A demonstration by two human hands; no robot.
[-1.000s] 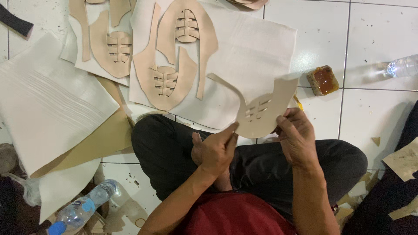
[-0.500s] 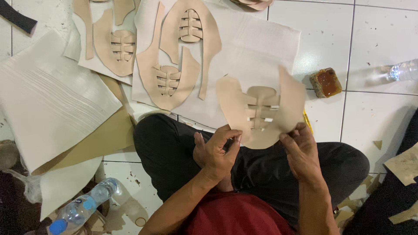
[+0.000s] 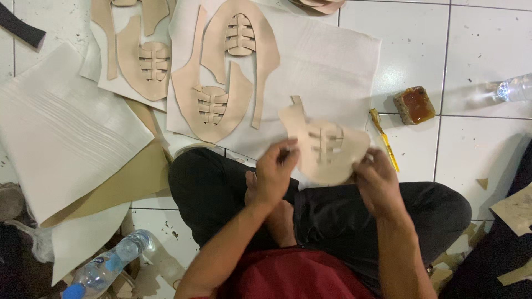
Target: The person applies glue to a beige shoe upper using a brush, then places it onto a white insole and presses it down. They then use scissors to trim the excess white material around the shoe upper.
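Here, nearest to me, my crossed legs in black trousers (image 3: 221, 194) rest on the white tiled floor (image 3: 476, 50), and a plastic water bottle with a blue cap (image 3: 102, 269) lies at the near left. Just above my lap I hold a tan leather shoe-upper piece (image 3: 327, 149) with woven straps across its middle. My left hand (image 3: 274, 177) grips its left edge, fingers (image 3: 288, 150) curled and pinching the leather. My right hand (image 3: 377, 185) holds the right edge, its fingers tucked behind the piece, so I cannot tell exactly how they close, though they clasp it.

Just right of the piece a yellow stick-like tool (image 3: 385, 138) lies on the floor, and a little farther right sits a small block with brown glue on it (image 3: 414, 105). To my left lie a large white ribbed sheet (image 3: 61, 144) and a brown sheet (image 3: 127, 177) partly under it.

Farther off, a white cloth sheet (image 3: 327, 61) carries two more tan uppers (image 3: 227, 77) laid flat. Left of it another tan upper (image 3: 144, 61) rests on its own white sheet. At the far right a clear plastic bottle (image 3: 512, 88) lies on the tiles.
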